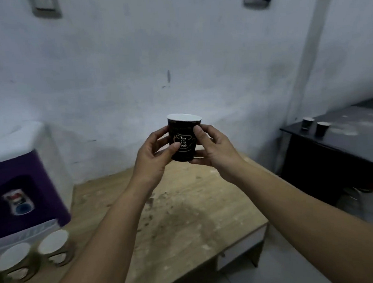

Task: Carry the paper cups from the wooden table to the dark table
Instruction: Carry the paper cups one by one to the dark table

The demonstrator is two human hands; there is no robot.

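Both hands hold one black paper cup [183,139] up in the air, above the wooden table [185,210]. The cup stands upright, with a white inside and gold writing on its side. The left hand [153,158] curls round the cup's left side, with its thumb pressed on the front. The right hand [214,149] curls round the right side — its thumb lies near the rim and its fingers reach under the bottom.

Far on the right stands the dark table [354,141]. Two more black cups sit on it near its left edge, one cup [307,122] just beside the other cup [322,128], not touching.

On the near left of the wooden table are two white cups in gold holders, the nearer one [14,258] and the one behind it [55,245], both blurry. Behind them is a purple and white water dispenser [22,193]. A pale wall [155,67] fills the back.
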